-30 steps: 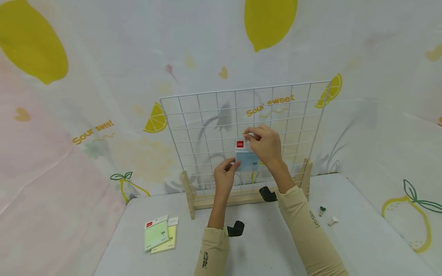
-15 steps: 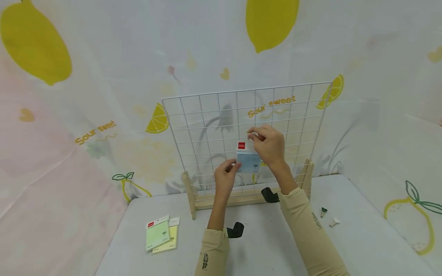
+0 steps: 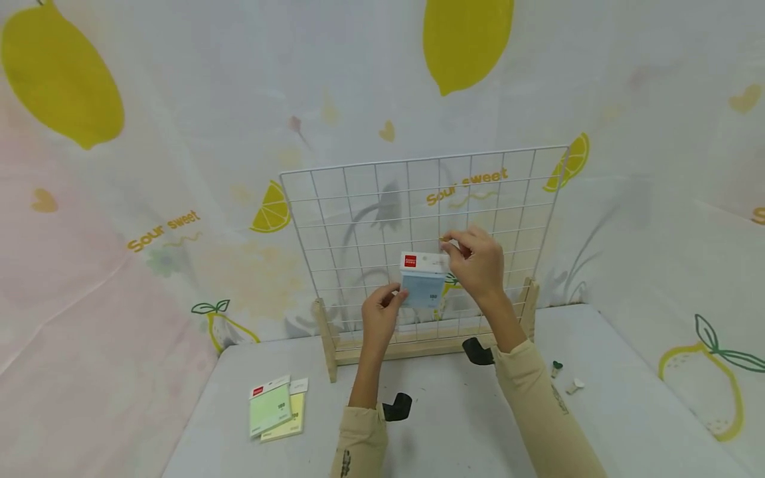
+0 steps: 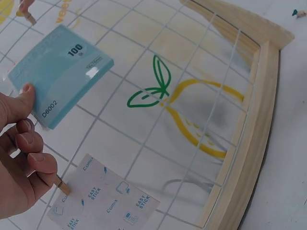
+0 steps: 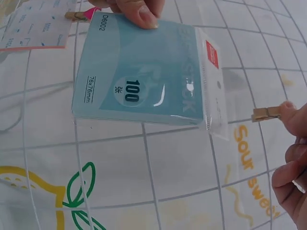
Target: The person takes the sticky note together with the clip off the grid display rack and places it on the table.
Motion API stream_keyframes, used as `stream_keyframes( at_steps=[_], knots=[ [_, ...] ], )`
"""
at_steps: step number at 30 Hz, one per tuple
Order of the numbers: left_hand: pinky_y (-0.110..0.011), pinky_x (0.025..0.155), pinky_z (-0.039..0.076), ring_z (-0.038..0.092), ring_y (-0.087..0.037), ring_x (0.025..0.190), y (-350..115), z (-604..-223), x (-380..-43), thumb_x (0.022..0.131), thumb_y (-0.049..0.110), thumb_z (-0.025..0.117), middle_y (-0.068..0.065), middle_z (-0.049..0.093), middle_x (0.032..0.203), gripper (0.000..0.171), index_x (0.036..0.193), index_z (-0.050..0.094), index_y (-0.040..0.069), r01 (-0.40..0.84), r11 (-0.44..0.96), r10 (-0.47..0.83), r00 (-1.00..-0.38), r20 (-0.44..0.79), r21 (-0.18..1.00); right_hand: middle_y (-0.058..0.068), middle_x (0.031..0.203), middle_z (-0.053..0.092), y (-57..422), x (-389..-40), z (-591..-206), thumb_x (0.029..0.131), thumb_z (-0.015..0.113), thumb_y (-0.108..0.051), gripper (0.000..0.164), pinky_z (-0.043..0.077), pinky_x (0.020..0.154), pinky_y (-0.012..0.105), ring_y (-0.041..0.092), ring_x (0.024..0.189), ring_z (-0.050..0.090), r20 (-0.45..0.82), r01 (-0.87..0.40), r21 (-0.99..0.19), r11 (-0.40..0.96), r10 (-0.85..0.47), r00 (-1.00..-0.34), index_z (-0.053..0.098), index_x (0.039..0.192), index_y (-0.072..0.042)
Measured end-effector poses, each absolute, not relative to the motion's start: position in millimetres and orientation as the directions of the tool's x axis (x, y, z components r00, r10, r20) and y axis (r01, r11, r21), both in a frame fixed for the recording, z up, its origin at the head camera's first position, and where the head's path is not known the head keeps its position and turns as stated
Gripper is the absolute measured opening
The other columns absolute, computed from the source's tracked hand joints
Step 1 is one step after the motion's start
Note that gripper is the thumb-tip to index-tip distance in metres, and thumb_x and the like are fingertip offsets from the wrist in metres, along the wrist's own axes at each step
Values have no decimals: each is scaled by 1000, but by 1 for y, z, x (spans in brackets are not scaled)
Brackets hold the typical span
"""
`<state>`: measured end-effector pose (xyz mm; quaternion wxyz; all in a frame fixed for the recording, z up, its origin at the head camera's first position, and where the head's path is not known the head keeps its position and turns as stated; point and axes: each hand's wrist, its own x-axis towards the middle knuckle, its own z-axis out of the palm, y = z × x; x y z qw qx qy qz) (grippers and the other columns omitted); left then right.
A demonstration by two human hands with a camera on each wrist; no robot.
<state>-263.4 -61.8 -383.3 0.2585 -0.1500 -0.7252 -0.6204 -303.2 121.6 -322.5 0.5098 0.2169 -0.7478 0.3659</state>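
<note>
My left hand [image 3: 380,317] pinches a blue sticky note pack [image 3: 423,290] by its left edge, thumb on its front, in front of the white wire grid [image 3: 358,219]. The pack's white header carries a red label. To the right of the header, my right hand [image 3: 478,265] pinches a small wooden clothespin [image 5: 266,114] between thumb and finger. That clothespin is apart from the pack in the right wrist view. Near the left hand, a pale printed sheet [image 4: 105,196] is at the grid with another wooden clothespin [image 4: 62,186] at its edge, pink-topped in the right wrist view.
A green sticky note pack [image 3: 271,408] overlaps a yellow one [image 3: 283,431] on the left of the white table [image 3: 454,425]. Two small clothespins, one green-topped [image 3: 557,367] and one white-topped [image 3: 576,386], lie on the right. Wooden feet [image 3: 326,342] support the grid.
The right hand and its clothespin have moved right and slightly down, away from the header. The left hand has shifted the blue pack a little left and down.
</note>
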Motion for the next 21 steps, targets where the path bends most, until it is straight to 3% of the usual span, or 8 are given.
stream_keyframes(
  at_steps=[8, 16, 21],
  knots=[
    [-21, 57, 35, 43, -18, 63, -70, -385, -258, 89, -2, 70, -26, 58, 76, 17, 104, 69, -11, 539, 230, -103, -814, 571, 810, 1, 62, 42, 123, -297, -337, 77, 82, 1, 12, 31, 54, 32, 15, 58, 35, 894, -707, -364, 606, 12, -449, 77, 87, -2],
    [-19, 63, 42, 58, -30, 75, -83, -384, -252, 88, -2, 70, -23, 67, 91, 17, 103, 70, -11, 513, 245, -139, -821, 554, 823, 1, 61, 39, 128, -296, -352, 77, 82, 1, 12, 29, 54, 32, 14, 57, 32, 878, -712, -371, 596, -24, -478, 76, 87, -1],
    [-20, 60, 39, 51, -23, 70, -90, -386, -250, 89, 0, 70, -24, 65, 90, 18, 104, 69, -11, 483, 242, -133, -843, 522, 841, 0, 62, 38, 131, -293, -360, 73, 84, 4, 16, 29, 55, 31, 12, 58, 32, 865, -707, -399, 584, -15, -501, 76, 87, 0]
  ],
)
